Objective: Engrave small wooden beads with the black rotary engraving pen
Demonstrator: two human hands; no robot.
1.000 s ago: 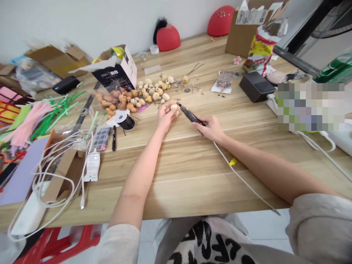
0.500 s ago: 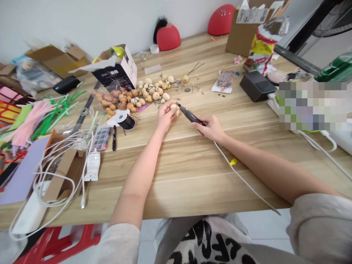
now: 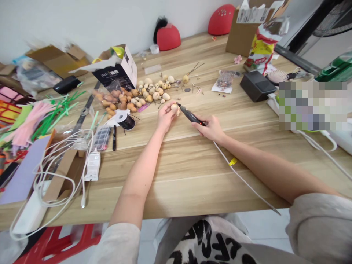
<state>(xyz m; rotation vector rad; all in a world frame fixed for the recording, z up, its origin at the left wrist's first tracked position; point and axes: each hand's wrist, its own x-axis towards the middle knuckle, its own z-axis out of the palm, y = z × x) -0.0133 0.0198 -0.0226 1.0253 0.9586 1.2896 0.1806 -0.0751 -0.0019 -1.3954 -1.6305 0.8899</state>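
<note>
1. Now, the left hand [image 3: 165, 118] is seen closed on a small pale nut [image 3: 174, 107]. The nut is pinched between thumb and fingertips and held just above the bench [image 3: 178, 172], beyond its middle.
2. The right hand [image 3: 210, 128] is wrapped around the rear of a black pen-shaped tool [image 3: 189, 114]. The tool is slanted up and to the left, and its tip is set against the nut's right side, touching it as far as can be told.
3. A small red light is shown on the tool, right at the right hand's fingers.
4. A white cord [image 3: 242, 179] is run from the tool's rear, along the right forearm and off the near edge of the bench. A yellow tag [image 3: 233, 161] is fixed on it partway.
5. Just beyond the left hand, a heap of nuts [image 3: 143, 96] is spread on the bench, with pale ones to the right and brown ones to the left.
6. To the left of the left hand, a spool of black thread [image 3: 127, 122] is placed. A black marker [image 3: 113, 138] and a clear bead box [image 3: 101, 138] are laid beside it.
7. Farther left, a tangle of white cables [image 3: 63, 161] is sprawled. Green and pink pipe cleaners [image 3: 52, 113] are piled behind it.
8. Behind the heap, a dark open carton [image 3: 117, 71] is stood.
9. Well to the right, a black box [image 3: 257, 86] is set down.
10. At the back edge, a red dome [image 3: 168, 37] and a cardboard box [image 3: 243, 29] are seen.
</note>
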